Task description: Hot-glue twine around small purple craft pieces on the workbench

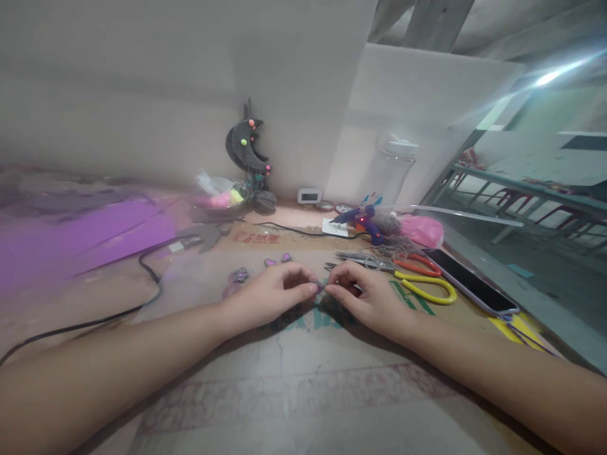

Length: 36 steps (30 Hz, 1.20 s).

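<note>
My left hand (275,294) and my right hand (372,297) meet over the cardboard sheet (303,385), fingertips almost touching. Both are closed in a pinch at a tiny dark piece (321,287), mostly hidden and too small to name. Just beyond my left hand lie a purple-and-grey piece (270,261) and a similar one (286,257). A greyish cluster (239,275) sits left of them. Close to my right hand are yellow-handled pliers (429,292) and an orange-handled tool (422,265), their metal ends pointing left.
Behind stand a blue glue gun (365,220), a clear bottle (391,170), a small digital display (309,196) and a dark crescent ornament (239,146) with coloured dots. A phone (474,282) lies right. A black cable (159,278) and purple sheet (118,234) are left.
</note>
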{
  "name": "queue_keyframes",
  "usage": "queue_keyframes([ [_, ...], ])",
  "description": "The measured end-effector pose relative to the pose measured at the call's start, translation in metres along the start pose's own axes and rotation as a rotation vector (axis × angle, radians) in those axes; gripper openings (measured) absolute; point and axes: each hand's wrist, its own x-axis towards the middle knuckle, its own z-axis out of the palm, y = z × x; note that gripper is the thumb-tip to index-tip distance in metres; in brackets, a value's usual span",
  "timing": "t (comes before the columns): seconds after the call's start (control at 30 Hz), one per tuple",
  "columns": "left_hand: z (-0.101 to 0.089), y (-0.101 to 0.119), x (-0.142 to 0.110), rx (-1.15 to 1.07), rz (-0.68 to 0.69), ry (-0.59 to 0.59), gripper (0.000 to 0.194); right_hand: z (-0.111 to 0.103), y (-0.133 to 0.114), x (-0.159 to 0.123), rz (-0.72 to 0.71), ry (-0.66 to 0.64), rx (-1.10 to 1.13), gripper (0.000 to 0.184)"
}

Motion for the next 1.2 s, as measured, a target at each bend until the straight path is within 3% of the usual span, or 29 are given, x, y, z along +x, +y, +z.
queue_keyframes([
  [0.57,0.0001,-0.0005,-0.0002,0.015,-0.013,-0.011,0.019,-0.0009,0.0014,0.0026,-0.066,-0.041,-0.043,0.015],
  [0.93,0.0011,0.0032,-0.0038,0.199,0.032,0.029,0.022,-0.0004,-0.0005,0.0024,-0.100,-0.064,-0.048,0.018],
  [1.2,0.0005,0.0017,-0.0053,0.174,0.029,-0.008,0.022,-0.0008,-0.0003,0.0025,-0.110,-0.096,-0.031,0.017],
])
